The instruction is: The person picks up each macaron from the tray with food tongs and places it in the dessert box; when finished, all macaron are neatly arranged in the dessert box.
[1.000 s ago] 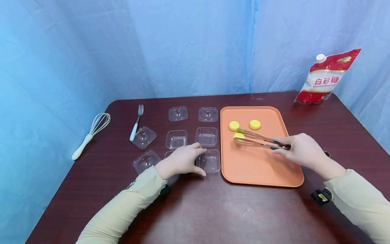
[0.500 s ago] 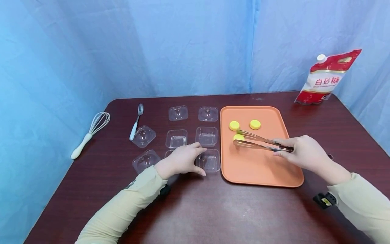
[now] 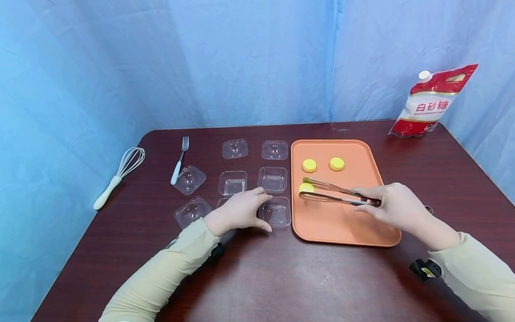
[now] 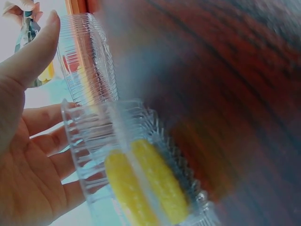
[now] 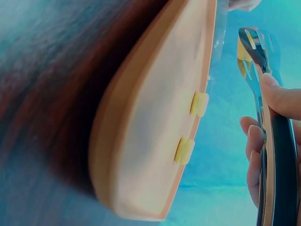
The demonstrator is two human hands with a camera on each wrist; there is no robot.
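Observation:
My right hand (image 3: 398, 206) grips metal tongs (image 3: 335, 199) over the orange tray (image 3: 342, 230). Between the tong tips is a yellow macaron (image 5: 243, 49), raised above the tray in the right wrist view. Two more yellow macarons, a left one (image 3: 309, 165) and a right one (image 3: 336, 164), lie on the tray's far half. My left hand (image 3: 242, 209) has loosely bent fingers and stands by the front clear plastic boxes. In the left wrist view its fingers are beside a box holding a yellow macaron (image 4: 123, 183); from the head view the hand mostly hides that box.
A front right box (image 3: 276, 213) adjoins the tray, with two more boxes behind. Several clear lids (image 3: 190, 180) lie left and at the back. A fork (image 3: 179, 162) and a whisk (image 3: 118, 179) lie left. A sugar bag (image 3: 428, 105) stands back right.
The tongs and the macaron between their tips have moved left and slightly nearer to me, toward the boxes. My left hand has stayed in place.

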